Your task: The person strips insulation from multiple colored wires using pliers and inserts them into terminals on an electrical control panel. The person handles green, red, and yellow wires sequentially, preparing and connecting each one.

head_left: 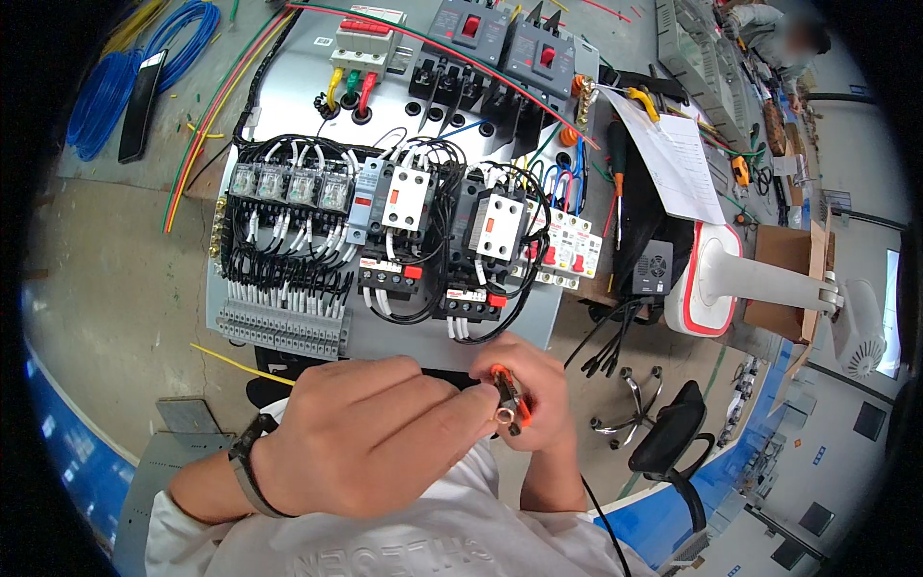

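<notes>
My left hand [370, 438], with a dark watch on its wrist, is closed in a pinch in front of the panel's near edge. At its fingertips is a small copper-coloured ring terminal [505, 416]. My right hand [540, 389] is wrapped round orange-handled pliers [510, 385], their dark jaws right beside the terminal. A yellow wire [245, 365] runs in from the left and disappears behind my left hand; its end is hidden. Beyond both hands lies the wired electrical panel [385, 338], with contactors [408, 198], relays [301, 186] and a grey terminal strip [279, 327].
Blue wire coils [91, 106] and a black flat object [142, 108] lie at far left. Red, green and yellow wires arch over the panel. To the right are a screwdriver [617, 168], paper sheets [673, 159], a white stand [707, 279] and an office chair [678, 433]. Another person [764, 34] is far right.
</notes>
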`<action>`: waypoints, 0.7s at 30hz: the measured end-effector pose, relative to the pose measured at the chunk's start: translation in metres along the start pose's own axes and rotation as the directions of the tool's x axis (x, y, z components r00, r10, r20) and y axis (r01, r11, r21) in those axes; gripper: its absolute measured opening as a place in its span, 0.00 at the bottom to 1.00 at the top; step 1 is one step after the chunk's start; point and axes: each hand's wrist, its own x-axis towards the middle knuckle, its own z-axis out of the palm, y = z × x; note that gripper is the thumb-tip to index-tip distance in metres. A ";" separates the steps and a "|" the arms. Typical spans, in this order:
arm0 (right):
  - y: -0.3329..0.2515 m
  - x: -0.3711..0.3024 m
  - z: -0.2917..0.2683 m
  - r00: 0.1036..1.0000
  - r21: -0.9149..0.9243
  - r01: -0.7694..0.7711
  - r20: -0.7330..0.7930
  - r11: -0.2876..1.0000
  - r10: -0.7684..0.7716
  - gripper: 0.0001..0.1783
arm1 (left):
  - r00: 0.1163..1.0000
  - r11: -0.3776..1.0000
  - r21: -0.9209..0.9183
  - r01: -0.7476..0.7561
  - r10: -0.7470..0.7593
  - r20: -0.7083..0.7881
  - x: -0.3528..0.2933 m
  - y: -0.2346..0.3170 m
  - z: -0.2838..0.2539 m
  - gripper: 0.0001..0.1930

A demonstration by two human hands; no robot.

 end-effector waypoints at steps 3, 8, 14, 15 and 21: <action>-0.002 0.000 -0.005 1.000 -0.010 0.002 0.018 1.000 -0.002 0.31 | 0.999 1.000 -0.012 0.001 -0.001 0.033 0.002 0.000 -0.005 0.16; 0.000 0.000 -0.008 0.999 0.005 0.039 0.022 0.999 -0.039 0.34 | 0.998 0.999 -0.039 -0.009 0.011 0.059 0.006 0.000 -0.011 0.15; -0.004 0.004 -0.012 0.994 -0.031 0.096 0.056 0.995 -0.094 0.30 | 0.999 0.998 -0.062 -0.024 0.027 0.043 0.007 0.002 -0.006 0.15; -0.003 0.004 -0.012 0.993 -0.028 0.108 0.060 0.994 -0.106 0.29 | 0.998 0.998 -0.066 -0.022 0.026 0.050 0.008 0.002 -0.007 0.15; 0.002 0.004 -0.011 0.985 0.011 0.155 0.071 0.988 -0.155 0.26 | 0.997 0.997 -0.064 -0.032 0.036 0.061 0.005 0.003 -0.006 0.15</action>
